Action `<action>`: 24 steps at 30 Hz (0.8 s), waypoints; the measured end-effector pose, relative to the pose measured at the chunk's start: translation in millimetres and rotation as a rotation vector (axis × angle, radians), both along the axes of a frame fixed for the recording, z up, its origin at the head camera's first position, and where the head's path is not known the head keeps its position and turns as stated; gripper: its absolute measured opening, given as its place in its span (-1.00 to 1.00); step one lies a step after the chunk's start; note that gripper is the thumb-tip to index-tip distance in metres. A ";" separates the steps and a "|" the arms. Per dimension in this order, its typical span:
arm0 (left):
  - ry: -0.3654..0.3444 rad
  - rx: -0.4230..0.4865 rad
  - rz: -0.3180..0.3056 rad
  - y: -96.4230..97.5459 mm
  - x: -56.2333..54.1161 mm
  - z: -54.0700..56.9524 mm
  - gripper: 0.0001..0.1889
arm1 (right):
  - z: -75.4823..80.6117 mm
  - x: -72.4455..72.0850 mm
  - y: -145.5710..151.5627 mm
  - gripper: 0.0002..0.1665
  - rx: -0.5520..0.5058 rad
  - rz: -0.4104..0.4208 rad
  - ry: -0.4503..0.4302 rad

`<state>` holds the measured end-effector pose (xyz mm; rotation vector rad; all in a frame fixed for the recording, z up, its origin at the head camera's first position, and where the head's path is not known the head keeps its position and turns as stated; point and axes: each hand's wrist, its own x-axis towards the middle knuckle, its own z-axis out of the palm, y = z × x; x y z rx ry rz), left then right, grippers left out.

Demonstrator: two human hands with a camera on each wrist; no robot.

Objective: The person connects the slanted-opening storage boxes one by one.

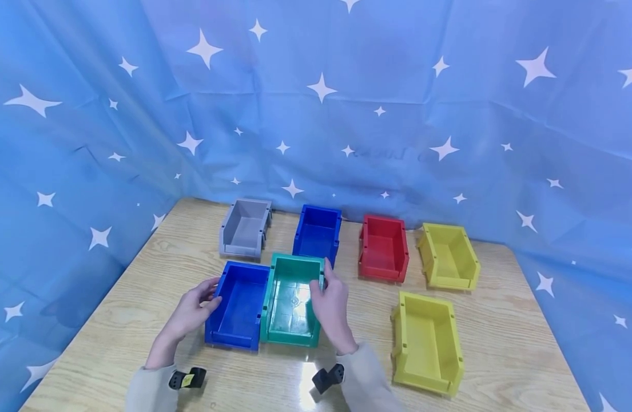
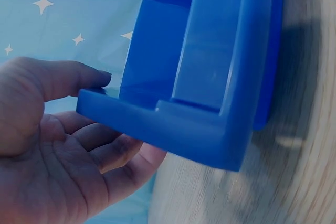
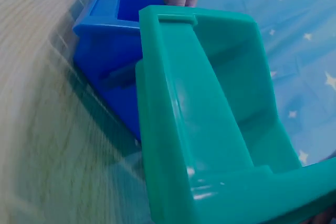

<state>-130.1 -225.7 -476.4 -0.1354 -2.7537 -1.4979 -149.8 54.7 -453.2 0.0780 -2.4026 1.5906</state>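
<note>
A blue plastic bin [image 1: 242, 300] and a green plastic bin [image 1: 291, 297] stand side by side at the middle of the wooden table in the head view. My left hand [image 1: 189, 312] holds the blue bin by its left wall, thumb over the rim and fingers along the outside. In the left wrist view, that thumb [image 2: 79, 77] lies at the rim's edge. With its thumb inside and fingers outside, my right hand [image 1: 331, 306] grips the right wall of the green bin. The green bin overlaps the blue one in the right wrist view, where my right hand is mostly hidden.
Behind stand a grey bin [image 1: 245, 229], another blue bin [image 1: 317, 232], a red bin [image 1: 384, 249] and a yellow bin [image 1: 449, 257]. A second yellow bin [image 1: 428, 343] sits at the right front. A starry blue cloth [image 1: 316, 137] surrounds the table [image 1: 506, 320].
</note>
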 end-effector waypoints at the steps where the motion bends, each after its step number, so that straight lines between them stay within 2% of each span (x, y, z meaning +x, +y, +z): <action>1: 0.001 0.003 0.001 0.3 0.1 0.0 -0.59 | -0.9 0.4 0.2 -0.36 -0.006 -0.009 0.004; 5: 0.002 0.001 0.001 1.2 0.9 -0.1 -0.59 | -3.3 0.4 1.3 -0.36 -0.014 -0.043 -0.024; 10: -0.014 -0.013 0.005 1.5 2.4 0.2 -0.58 | -0.5 -4.4 3.4 -0.37 -0.037 -0.022 -0.103; 18: -0.024 -0.015 0.006 0.8 3.5 1.2 -0.57 | 7.8 -16.1 3.3 -0.38 -0.025 -0.026 -0.147; 24: -0.017 -0.016 0.009 0.9 3.9 0.7 -0.58 | 1.5 -15.5 -2.2 -0.38 -0.010 -0.026 -0.158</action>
